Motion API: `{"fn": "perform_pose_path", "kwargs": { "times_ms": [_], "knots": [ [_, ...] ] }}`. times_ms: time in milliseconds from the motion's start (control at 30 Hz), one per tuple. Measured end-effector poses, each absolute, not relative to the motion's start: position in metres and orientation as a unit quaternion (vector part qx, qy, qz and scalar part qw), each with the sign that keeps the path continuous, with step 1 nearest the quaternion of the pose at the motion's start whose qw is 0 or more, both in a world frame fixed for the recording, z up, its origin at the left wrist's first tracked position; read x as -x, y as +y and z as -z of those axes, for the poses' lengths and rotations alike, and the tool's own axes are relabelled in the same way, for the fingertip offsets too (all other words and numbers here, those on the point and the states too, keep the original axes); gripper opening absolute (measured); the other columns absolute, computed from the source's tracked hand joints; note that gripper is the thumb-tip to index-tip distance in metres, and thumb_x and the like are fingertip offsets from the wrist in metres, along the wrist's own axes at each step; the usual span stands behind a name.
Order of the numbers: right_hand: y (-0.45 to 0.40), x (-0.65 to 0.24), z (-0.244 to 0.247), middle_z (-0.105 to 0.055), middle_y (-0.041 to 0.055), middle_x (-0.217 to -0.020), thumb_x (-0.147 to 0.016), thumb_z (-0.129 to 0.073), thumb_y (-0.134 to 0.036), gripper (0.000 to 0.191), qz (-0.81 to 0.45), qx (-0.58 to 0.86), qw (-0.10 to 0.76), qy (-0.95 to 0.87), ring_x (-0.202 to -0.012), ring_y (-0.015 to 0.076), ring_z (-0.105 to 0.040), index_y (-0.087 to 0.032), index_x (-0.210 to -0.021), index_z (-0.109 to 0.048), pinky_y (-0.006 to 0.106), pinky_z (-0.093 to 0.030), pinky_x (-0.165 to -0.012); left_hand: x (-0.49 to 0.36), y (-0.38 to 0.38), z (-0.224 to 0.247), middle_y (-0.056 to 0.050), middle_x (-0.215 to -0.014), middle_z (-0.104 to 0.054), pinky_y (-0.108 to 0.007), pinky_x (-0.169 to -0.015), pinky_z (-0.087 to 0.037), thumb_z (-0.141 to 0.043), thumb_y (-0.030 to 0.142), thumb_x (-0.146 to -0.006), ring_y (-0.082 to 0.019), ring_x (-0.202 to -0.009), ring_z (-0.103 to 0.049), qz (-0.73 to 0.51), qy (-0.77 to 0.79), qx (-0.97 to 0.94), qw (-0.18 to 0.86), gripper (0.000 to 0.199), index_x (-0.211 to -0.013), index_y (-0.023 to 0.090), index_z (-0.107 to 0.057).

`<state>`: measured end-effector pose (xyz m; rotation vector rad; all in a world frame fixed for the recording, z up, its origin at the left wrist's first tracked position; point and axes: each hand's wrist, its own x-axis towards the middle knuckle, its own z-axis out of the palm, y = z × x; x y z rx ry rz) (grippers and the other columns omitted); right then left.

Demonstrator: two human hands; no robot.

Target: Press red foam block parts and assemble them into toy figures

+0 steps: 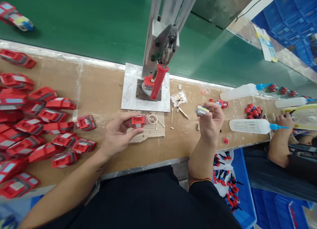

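Between the thumb and fingers of my left hand (118, 133) is a red toy car body (138, 120), held above a torn piece of cardboard (153, 131). My right hand (211, 121) pinches a small grey toy part with yellow and blue on it (201, 110), raised over the bench. The two pieces are apart. Behind them stands a toggle press with a red handle (159, 82), and a red piece (148, 81) sits under it on the metal base plate (130, 93). A small round dish with cotton swabs (153, 119) lies on the cardboard.
Many red toy car bodies (32, 123) crowd the bench's left side. Clear bottles with blue nozzles (250, 126) lie at right, near a co-worker's hand (284, 120). A bag of swabs (178, 98) rests beside the press. A blue bin (244, 186) stands below the bench edge.
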<state>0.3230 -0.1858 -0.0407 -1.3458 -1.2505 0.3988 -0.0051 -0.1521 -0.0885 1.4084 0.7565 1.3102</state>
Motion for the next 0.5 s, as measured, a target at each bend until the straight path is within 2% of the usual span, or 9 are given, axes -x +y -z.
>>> {"fn": "perform_pose_path", "kwargs": {
  "times_ms": [100,200,367,500],
  "knots": [
    [-0.170,-0.282,0.038,-0.071,0.0001,-0.088,-0.084,-0.070,-0.082,0.055,-0.258,0.491,0.608,-0.568,-0.059,0.0111,-0.063,-0.029,-0.100,-0.070,0.024,-0.048,-0.046,0.005,-0.152,0.086,-0.008,-0.106,-0.084,-0.028,-0.082,-0.071,-0.093,0.032,-0.082,-0.020,-0.093,-0.083,-0.537,0.319,-0.589,0.512,0.037,-0.113,0.020,-0.077],
    [-0.160,-0.252,0.046,-0.073,0.0000,-0.091,-0.085,-0.074,-0.075,0.047,-0.345,0.442,0.624,-0.545,-0.056,0.0096,-0.061,-0.030,-0.097,-0.069,0.021,-0.045,-0.040,0.005,-0.154,0.085,-0.009,-0.108,-0.084,-0.030,-0.085,-0.071,-0.092,0.036,-0.085,-0.021,-0.096,-0.083,-0.532,0.324,-0.582,0.523,0.036,-0.115,0.021,-0.078],
    [-0.167,-0.224,0.062,-0.082,0.0031,-0.103,-0.084,-0.087,-0.055,0.035,-0.472,0.403,0.611,-0.492,-0.068,0.0153,-0.075,-0.030,-0.106,-0.075,0.028,-0.065,-0.057,0.006,-0.158,0.087,-0.009,-0.113,-0.085,-0.031,-0.084,-0.072,-0.087,0.038,-0.090,-0.023,-0.098,-0.084,-0.508,0.331,-0.554,0.570,0.038,-0.123,0.024,-0.076],
    [-0.181,-0.212,0.058,-0.083,0.0083,-0.121,-0.088,-0.086,-0.042,0.028,-0.471,0.428,0.582,-0.507,-0.076,0.0182,-0.081,-0.028,-0.110,-0.075,0.034,-0.071,-0.069,0.008,-0.160,0.086,-0.012,-0.124,-0.083,-0.032,-0.093,-0.071,-0.082,0.036,-0.095,-0.024,-0.107,-0.083,-0.494,0.329,-0.555,0.583,0.038,-0.131,0.025,-0.074]
  ]
}}
